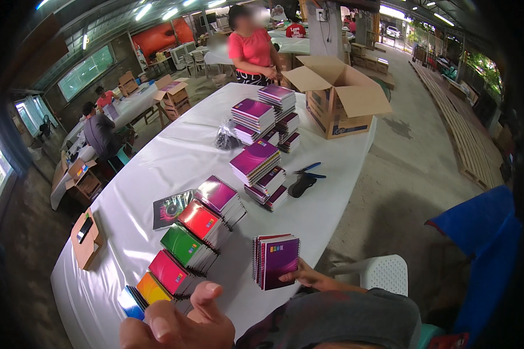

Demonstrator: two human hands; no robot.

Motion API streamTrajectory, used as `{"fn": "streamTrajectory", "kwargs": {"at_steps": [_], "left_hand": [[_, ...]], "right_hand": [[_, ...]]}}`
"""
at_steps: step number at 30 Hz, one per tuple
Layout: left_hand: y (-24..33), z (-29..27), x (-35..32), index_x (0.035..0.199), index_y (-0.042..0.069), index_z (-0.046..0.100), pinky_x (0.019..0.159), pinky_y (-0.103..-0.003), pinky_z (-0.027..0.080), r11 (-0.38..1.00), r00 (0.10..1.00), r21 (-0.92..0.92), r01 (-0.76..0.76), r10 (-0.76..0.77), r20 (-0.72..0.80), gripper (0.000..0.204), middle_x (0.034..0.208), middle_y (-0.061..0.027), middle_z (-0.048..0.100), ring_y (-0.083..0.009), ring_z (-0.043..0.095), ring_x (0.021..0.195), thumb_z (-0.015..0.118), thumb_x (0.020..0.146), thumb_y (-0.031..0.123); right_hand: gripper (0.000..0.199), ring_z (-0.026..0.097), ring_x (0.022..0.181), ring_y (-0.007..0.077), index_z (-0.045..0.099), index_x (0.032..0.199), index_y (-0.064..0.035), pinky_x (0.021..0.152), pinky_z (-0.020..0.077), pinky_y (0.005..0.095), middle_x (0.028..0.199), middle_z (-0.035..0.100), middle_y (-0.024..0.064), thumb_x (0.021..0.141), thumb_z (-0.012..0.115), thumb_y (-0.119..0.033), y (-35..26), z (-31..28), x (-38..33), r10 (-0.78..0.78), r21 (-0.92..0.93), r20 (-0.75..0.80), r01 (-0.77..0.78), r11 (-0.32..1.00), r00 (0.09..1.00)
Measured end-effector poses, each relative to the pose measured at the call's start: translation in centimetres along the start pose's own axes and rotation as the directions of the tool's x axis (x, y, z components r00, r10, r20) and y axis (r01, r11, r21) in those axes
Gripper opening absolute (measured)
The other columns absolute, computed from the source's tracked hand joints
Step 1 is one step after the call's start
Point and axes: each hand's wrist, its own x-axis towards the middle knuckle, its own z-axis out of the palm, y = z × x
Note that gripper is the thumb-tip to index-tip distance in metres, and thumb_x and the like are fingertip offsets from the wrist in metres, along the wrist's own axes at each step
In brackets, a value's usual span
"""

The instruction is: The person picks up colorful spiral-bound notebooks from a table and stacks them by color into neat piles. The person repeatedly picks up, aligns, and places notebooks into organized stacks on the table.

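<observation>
Left hand (177,323): raised close under the camera at the lower edge, blurred by nearness; fingers loosely curled, one fingertip (211,288) extended upward; nothing is held.
Left forearm: not seen; cut off by the lower edge.
Right hand (303,276): laid low and flat, palm down, fingers directed to the left; only partly seen, so the grip cannot be judged.
Right forearm: bare near the wrist, extended from the lower right, covered above by a grey sleeve (343,317).

The left hand (177,323) is cut off by the lower edge and blurred, and it hides part of the blue notebook (131,303). The right hand (305,278) is half hidden behind the grey sleeve (343,317); its fingers are tucked behind the purple stack (275,262).
</observation>
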Motion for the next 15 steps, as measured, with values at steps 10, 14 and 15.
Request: {"fn": "streamTrajectory", "kwargs": {"at_steps": [10,14,15], "left_hand": [[1.3,0.2,-0.5,0.109,0.038,0.06,0.101,-0.063,0.008,0.992,0.994,-0.08,0.096,-0.091,0.058,0.026,0.137,0.0012,0.026,-0.0233,0.006,0.134,0.055,0.084,0.04],[1.3,0.9,-0.5,0.111,0.038,0.059,0.102,-0.063,0.006,0.992,0.996,-0.103,0.078,-0.074,0.041,0.028,0.141,0.0047,0.021,-0.023,0.003,0.134,0.055,0.084,0.043],[1.3,0.7,-0.4,0.112,0.039,0.059,0.102,-0.063,0.006,0.993,0.996,-0.087,0.077,-0.073,0.057,0.029,0.141,0.0052,0.019,-0.0233,0.002,0.135,0.055,0.084,0.044]], "right_hand": [[0.068,0.051,0.109,0.0172,0.045,0.122,-0.0047,0.098,0.037,0.0344,0.114,0.056,0.006,0.063,0.078,-0.003,0.9,-0.6,0.2,0.006,0.024,-0.005,-0.006,1.0,1.0],[0.065,0.052,0.108,0.0162,0.048,0.12,-0.0053,0.097,0.038,0.0331,0.113,0.057,0.005,0.063,0.077,-0.002,0.3,0.0,0.1,0.001,0.015,-0.001,-0.001,1.0,1.0],[0.065,0.052,0.108,0.0163,0.047,0.12,-0.0054,0.097,0.038,0.0331,0.113,0.057,0.005,0.063,0.077,-0.002,0.3,-0.1,0.1,0.007,0.006,0.015,-0.007,1.0,1.0]]}}
